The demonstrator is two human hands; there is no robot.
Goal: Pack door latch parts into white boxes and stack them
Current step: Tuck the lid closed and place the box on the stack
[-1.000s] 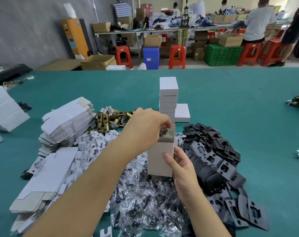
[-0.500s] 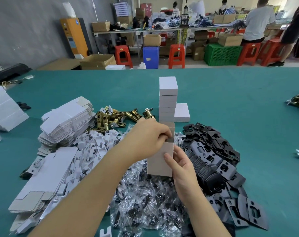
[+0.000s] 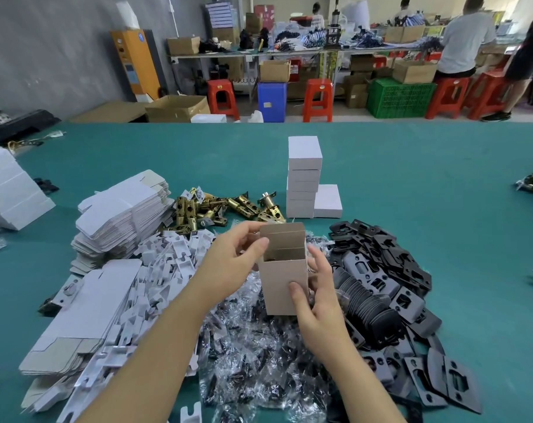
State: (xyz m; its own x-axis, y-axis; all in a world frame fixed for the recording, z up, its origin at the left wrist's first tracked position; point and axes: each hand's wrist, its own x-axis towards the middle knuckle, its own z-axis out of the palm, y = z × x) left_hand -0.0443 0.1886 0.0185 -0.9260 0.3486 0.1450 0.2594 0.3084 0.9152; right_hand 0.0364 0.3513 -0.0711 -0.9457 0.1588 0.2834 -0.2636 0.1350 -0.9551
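Landmark: an open white box (image 3: 285, 282) is held upright above a heap of clear plastic bags (image 3: 253, 346) on the green counter (image 3: 411, 184); all places below are given from this box.

Box state: the top flaps are raised and the mouth is open. Something dark is glimpsed inside, too shadowed to be named.

Risk, tipping: the box is judged liable to tilt and spill, because it is steadied only along its right side.

Risk, flaps: a flap could be creased or left gaping if it is folded over a part that sits too high.

Risk, stack: the tall stack of closed boxes (image 3: 303, 178) just behind looks slightly uneven; it is judged that it could be toppled by a careless placement.

Right hand (image 3: 317, 297): the box's lower right corner is gripped, with the thumb pressed on the front face and the fingers curled round the right side.

Left hand (image 3: 240, 257): it is held at the box's upper left edge, fingers loosely bent; the thumb touches the rim and nothing is seen to be held.

Nearby supplies: brass latches (image 3: 216, 206) lie behind and to the left, black plates (image 3: 390, 279) to the right, flat box blanks (image 3: 121, 215) far to the left.
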